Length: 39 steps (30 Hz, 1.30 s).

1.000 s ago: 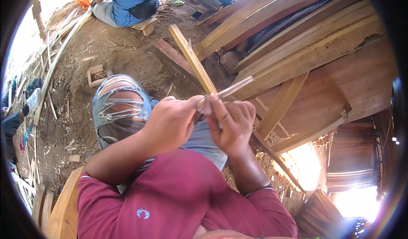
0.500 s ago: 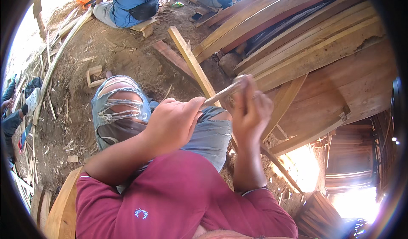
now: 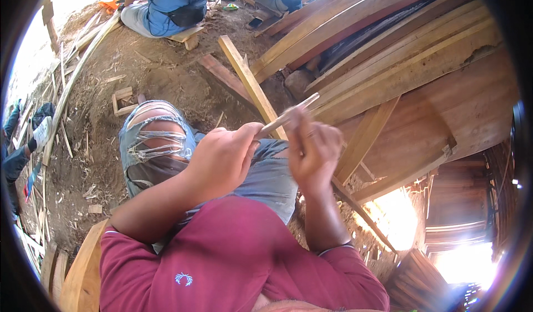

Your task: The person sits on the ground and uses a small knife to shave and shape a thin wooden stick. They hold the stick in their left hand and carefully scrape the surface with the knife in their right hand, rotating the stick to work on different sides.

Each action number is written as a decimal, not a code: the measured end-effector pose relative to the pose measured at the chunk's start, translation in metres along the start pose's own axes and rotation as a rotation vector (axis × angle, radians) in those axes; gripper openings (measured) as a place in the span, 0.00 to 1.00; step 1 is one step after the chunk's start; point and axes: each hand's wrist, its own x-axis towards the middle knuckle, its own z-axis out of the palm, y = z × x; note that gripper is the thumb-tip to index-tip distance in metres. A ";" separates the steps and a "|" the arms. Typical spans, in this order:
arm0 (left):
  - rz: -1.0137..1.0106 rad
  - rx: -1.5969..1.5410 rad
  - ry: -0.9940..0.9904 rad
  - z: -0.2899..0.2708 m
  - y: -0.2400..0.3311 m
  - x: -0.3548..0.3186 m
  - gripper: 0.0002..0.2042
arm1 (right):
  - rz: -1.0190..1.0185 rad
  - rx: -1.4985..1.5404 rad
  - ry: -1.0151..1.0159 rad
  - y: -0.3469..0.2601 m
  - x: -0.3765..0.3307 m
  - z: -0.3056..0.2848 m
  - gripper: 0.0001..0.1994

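Observation:
A thin, pale wooden stick (image 3: pixel 273 125) slants up and to the right in front of my chest. My left hand (image 3: pixel 223 155) is closed round its lower end, thumb laid along it. The fingers of my right hand (image 3: pixel 317 154) pinch the stick nearer its far end, whose tip sticks out past them. Motion blurs those fingertips, and whether anything lies between them and the wood cannot be made out. Both hands are above my lap, over my torn jeans (image 3: pixel 266 173).
Long planks (image 3: pixel 388 62) and a broad wooden panel (image 3: pixel 444 109) fill the right side. A squared beam (image 3: pixel 250 79) leans beyond my knees. A small wooden frame (image 3: pixel 123 100) lies on the dirt. A person in blue (image 3: pixel 175 4) sits at the far left; another person's shoe (image 3: pixel 43 131) shows at the left.
My right hand has slid down the stick toward my left hand, uncovering the far tip. The left hand has shifted only slightly, keeping its hold.

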 end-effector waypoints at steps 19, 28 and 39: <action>-0.483 -0.692 -0.305 -0.024 0.012 0.009 0.15 | -0.074 0.086 0.056 0.003 0.005 -0.008 0.25; -0.525 -0.789 -0.301 -0.022 0.010 0.008 0.13 | -0.024 0.066 0.053 0.009 -0.001 -0.004 0.23; -0.146 -0.199 -0.084 -0.009 0.009 0.002 0.14 | 0.022 0.003 0.078 0.017 -0.005 0.002 0.25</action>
